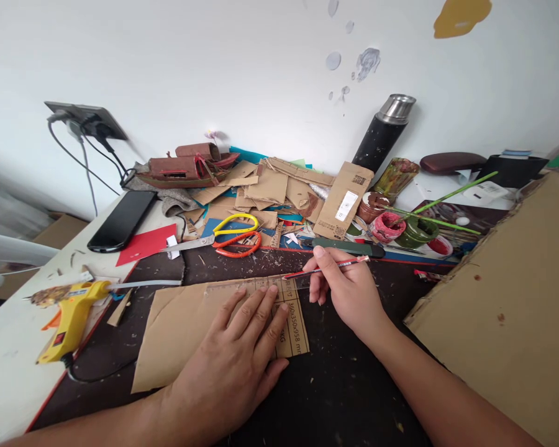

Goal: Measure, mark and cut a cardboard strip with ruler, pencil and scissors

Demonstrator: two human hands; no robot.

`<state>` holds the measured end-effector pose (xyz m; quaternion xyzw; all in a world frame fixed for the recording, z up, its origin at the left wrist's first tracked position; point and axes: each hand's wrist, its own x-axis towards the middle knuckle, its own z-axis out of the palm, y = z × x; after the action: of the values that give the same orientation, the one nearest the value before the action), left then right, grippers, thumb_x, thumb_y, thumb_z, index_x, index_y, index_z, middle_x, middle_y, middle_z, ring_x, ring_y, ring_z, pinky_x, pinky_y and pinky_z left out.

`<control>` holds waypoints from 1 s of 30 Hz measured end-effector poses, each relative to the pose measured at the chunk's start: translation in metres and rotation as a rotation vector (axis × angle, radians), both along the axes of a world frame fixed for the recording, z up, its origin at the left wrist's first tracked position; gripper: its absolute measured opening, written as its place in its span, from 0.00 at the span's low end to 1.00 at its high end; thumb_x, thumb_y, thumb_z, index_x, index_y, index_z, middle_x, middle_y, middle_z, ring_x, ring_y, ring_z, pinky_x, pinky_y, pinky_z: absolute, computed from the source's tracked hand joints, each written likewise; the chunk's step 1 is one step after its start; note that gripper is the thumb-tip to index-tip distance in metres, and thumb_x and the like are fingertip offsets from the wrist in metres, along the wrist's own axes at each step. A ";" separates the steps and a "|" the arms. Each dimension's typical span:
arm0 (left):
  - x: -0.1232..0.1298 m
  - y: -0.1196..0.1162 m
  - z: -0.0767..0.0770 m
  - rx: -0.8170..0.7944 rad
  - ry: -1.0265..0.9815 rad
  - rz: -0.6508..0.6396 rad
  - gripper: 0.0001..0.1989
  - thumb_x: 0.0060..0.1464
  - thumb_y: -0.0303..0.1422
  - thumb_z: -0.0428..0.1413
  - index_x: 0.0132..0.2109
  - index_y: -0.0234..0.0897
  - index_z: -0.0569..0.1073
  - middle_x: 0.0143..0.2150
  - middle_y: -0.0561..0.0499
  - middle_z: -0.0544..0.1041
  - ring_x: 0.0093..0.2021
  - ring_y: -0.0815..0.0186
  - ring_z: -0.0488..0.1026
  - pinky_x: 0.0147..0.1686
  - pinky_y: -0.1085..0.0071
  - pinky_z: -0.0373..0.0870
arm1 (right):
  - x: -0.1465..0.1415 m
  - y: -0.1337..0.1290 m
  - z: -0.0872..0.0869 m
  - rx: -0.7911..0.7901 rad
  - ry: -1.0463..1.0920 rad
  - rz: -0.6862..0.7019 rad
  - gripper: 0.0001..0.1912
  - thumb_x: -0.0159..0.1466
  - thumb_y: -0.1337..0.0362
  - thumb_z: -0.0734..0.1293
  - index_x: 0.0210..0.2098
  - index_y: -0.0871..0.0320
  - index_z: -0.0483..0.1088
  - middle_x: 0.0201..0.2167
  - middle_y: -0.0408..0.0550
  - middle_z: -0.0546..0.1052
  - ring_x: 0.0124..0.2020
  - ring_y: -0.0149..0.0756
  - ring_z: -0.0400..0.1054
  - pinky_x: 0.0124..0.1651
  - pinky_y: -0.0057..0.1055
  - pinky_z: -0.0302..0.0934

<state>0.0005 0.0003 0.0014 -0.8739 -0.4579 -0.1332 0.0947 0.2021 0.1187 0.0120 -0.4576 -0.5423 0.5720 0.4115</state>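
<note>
My left hand [242, 347] lies flat with its fingers spread over a piece of brown cardboard [177, 335]. Under its fingertips a clear ruler [223, 288] runs along the cardboard's far edge. The cardboard's right end carries printed black lines and numbers. My right hand [345, 285] pinches a red pencil [349, 263], held at a low slant. Its tip points left and meets or hovers just over the ruler's edge near the printed end; I cannot tell if it touches. Scissors [236, 234] with yellow and orange handles lie beyond the cardboard.
A yellow glue gun [72, 316] lies at left, with a black phone [122, 220] behind it. Cardboard scraps [265, 183], a model boat [186, 167] and a flask [382, 133] line the wall. Open paint jars [419, 233] stand at right near a large cardboard sheet [507, 298].
</note>
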 end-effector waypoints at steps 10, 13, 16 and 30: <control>0.001 0.000 0.000 -0.012 -0.006 0.005 0.27 0.76 0.46 0.52 0.69 0.31 0.75 0.71 0.33 0.75 0.70 0.46 0.71 0.73 0.48 0.55 | 0.003 0.004 0.002 0.018 0.021 -0.083 0.33 0.66 0.31 0.71 0.27 0.55 0.73 0.12 0.39 0.68 0.14 0.34 0.69 0.16 0.26 0.61; 0.001 0.000 0.000 -0.002 0.000 0.006 0.27 0.76 0.46 0.51 0.69 0.31 0.75 0.71 0.34 0.75 0.70 0.46 0.71 0.74 0.48 0.55 | 0.003 0.003 0.001 0.016 0.011 -0.061 0.33 0.66 0.31 0.70 0.27 0.55 0.74 0.13 0.39 0.68 0.14 0.34 0.70 0.17 0.26 0.62; 0.001 0.000 -0.001 0.004 -0.001 0.007 0.27 0.76 0.46 0.51 0.69 0.31 0.75 0.71 0.34 0.75 0.70 0.46 0.71 0.74 0.48 0.55 | 0.003 0.003 0.000 0.019 0.004 -0.056 0.33 0.67 0.31 0.70 0.28 0.55 0.74 0.13 0.40 0.68 0.14 0.34 0.70 0.17 0.26 0.62; 0.001 0.000 0.001 -0.005 0.002 0.007 0.28 0.78 0.46 0.46 0.68 0.31 0.76 0.71 0.34 0.75 0.69 0.46 0.72 0.71 0.48 0.55 | 0.004 0.005 0.004 -0.005 0.072 -0.137 0.33 0.64 0.31 0.73 0.26 0.56 0.74 0.13 0.38 0.66 0.14 0.33 0.69 0.16 0.25 0.61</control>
<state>0.0012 0.0005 0.0023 -0.8726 -0.4613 -0.1309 0.0934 0.2059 0.1241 0.0158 -0.4739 -0.4932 0.5599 0.4676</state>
